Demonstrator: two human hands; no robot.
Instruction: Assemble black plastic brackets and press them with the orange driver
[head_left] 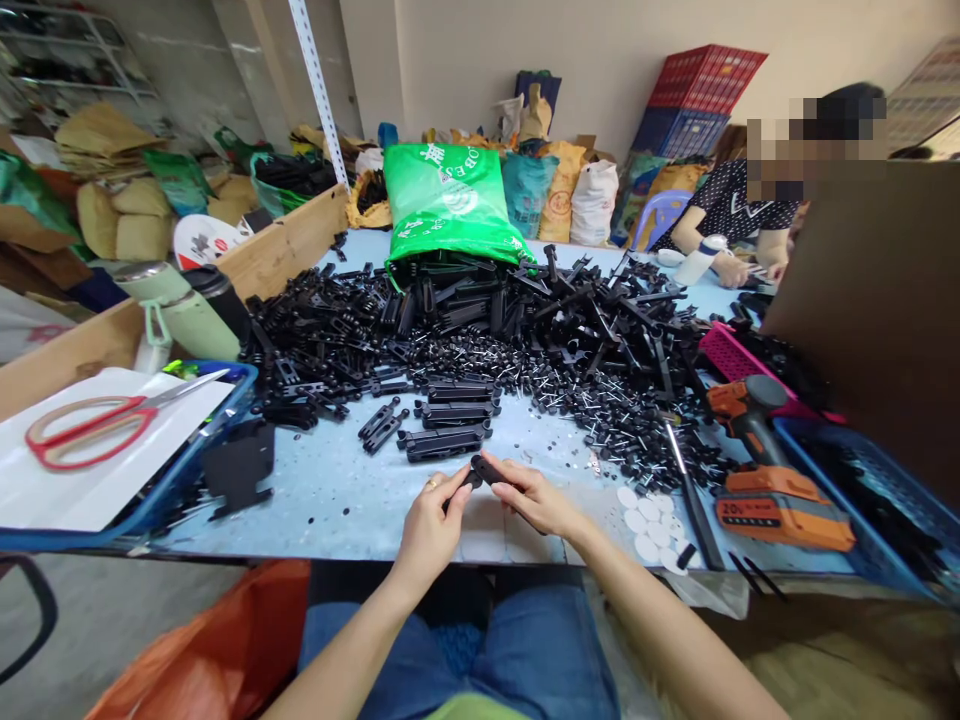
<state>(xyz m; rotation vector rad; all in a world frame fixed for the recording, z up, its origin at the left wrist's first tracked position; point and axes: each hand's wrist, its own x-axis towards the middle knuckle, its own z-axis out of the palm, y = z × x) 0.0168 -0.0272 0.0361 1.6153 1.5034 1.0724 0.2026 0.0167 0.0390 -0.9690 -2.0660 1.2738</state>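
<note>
Close to the table's front edge, my left hand and my right hand meet, both closed on black plastic parts. A flat black plastic piece with a rounded end sits between the right thumb and fingers. My left thumb and forefinger pinch another small black part that touches it; whether the two are joined, I cannot tell. Just beyond my hands lie stacked long black parts, with a pair of shorter black links to their left. Behind these spreads a heap of small black pins with metal shafts.
A green bag spills black parts at the back. Scissors lie on white paper at left, near a green flask. On the right are a hammer, a cordless drill and a blue basket. Another person works beyond.
</note>
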